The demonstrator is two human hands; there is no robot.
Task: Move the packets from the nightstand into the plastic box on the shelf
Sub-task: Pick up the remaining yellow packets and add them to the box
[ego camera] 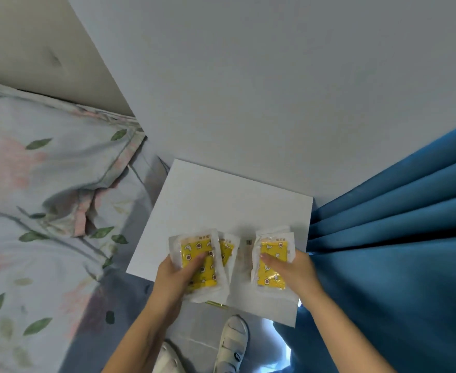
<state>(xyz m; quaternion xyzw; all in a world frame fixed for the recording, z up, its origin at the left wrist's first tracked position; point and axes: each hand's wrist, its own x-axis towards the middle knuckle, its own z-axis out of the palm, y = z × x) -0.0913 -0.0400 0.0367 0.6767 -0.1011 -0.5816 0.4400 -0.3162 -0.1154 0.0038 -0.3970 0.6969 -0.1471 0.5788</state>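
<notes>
Task status: early stage, by my assessment. The packets are in hand at the white nightstand (221,200), and none has reached its destination; the plastic box and the shelf do not appear in view, so nothing can be confirmed as delivered. The left hand (178,275) grasps a yellow-printed packet (197,262) in clear wrap, thumb laid across its face and fingers curled beneath; a second packet (228,251) of the same kind overlaps just behind it, and whether that one is also gripped or merely rests against the first cannot be told. The right hand (291,267) grasps another packet stack (271,262), thumb across the top; the edges suggest more than one packet there, though the count is unclear. Both forearms reach forward from the lower edge of the frame, hands level with each other over the near edge of the nightstand, palms turned inward. The bare top of the nightstand shows no further packets. Remaining, as judged: carry the load to the shelf and deposit it in the box. Adjacent items noted: a floral-covered bed (46,197) to the left, a blue curtain (396,238) to the right.
</notes>
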